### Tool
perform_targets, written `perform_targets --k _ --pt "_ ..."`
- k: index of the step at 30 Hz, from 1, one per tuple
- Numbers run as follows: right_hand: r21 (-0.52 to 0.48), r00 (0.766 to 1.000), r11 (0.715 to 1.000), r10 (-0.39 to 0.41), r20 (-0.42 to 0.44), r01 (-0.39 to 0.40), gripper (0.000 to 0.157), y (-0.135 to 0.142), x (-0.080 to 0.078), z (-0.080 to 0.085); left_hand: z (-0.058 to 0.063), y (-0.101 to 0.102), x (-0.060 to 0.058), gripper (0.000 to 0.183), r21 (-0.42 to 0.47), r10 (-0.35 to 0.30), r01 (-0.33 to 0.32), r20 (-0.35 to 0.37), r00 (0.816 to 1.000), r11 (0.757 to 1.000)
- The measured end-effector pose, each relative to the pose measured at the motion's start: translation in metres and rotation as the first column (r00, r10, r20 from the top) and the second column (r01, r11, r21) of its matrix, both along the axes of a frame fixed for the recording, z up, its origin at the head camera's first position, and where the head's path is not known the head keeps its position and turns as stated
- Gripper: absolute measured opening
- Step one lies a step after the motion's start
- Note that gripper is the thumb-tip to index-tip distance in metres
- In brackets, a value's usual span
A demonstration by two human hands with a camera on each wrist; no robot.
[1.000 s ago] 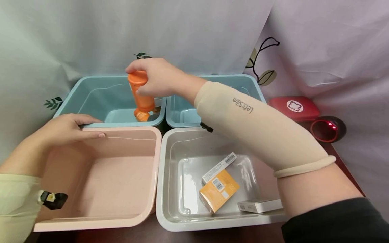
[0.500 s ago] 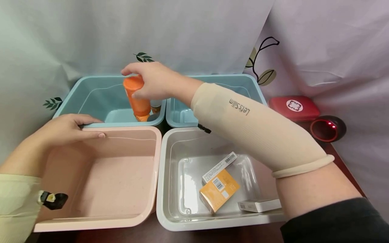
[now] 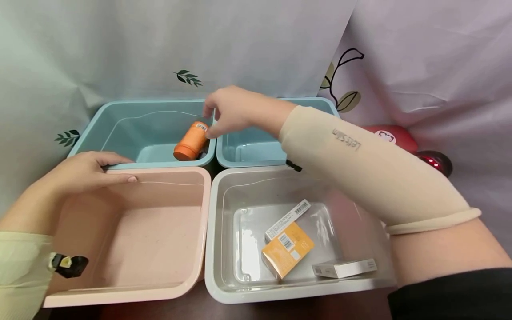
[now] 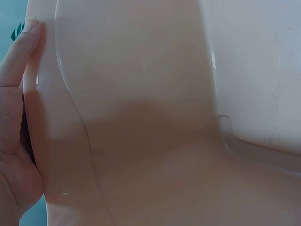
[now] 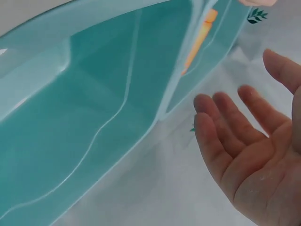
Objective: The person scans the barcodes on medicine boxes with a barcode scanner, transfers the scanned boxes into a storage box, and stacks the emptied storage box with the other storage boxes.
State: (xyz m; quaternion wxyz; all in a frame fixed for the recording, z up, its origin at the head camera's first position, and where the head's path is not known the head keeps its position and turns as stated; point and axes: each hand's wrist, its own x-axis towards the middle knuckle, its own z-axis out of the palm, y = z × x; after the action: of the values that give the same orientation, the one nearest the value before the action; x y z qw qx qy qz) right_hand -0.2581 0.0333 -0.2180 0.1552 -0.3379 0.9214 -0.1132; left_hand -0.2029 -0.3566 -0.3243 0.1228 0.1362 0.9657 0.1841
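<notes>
My right hand (image 3: 236, 111) is over the divide between the two blue bins, fingers loosely bent with nothing in them. The right wrist view shows its palm and spread thumb plainly. Just left of its fingertips, an orange bottle (image 3: 194, 140) leans tilted in the right end of the left blue bin (image 3: 140, 104), cap end down toward the front. Things beneath the bottle are mostly hidden. My left hand (image 3: 86, 173) rests where the left blue bin meets the pink bin (image 3: 160, 231), its thumb straight along the pink rim; its other fingers are partly hidden behind the blue rim.
A grey bin (image 3: 248, 186) at front right holds an orange box (image 3: 288, 250) and two white boxes, one of them a long box (image 3: 288, 220), the other a flat box (image 3: 345, 268). Behind it stands the right blue bin (image 3: 256, 149). A red case (image 3: 404, 138) is at far right.
My right hand has let go of the orange bottle and moved right. The bottle has tipped over and now leans the other way in the left blue bin. My left hand stays put.
</notes>
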Motion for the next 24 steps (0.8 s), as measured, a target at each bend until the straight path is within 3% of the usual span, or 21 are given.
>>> perform_targets --k 7,16,24 --pt "0.016 0.998 1.000 0.024 0.056 -0.024 0.032 0.048 0.022 -0.017 0.000 -0.003 0.001 0.050 -0.001 0.022 -0.022 0.010 1.000 1.000" --pt "-0.172 0.997 0.985 -0.007 0.073 0.019 0.018 0.109 0.061 -0.044 -0.001 -0.007 0.001 0.048 0.018 0.022 -0.023 0.021 1.000 1.000" --pt "-0.278 0.985 0.960 0.018 0.169 0.030 0.023 0.131 0.093 -0.073 -0.002 -0.010 -0.002 0.049 -0.001 0.014 -0.014 -0.006 1.000 1.000"
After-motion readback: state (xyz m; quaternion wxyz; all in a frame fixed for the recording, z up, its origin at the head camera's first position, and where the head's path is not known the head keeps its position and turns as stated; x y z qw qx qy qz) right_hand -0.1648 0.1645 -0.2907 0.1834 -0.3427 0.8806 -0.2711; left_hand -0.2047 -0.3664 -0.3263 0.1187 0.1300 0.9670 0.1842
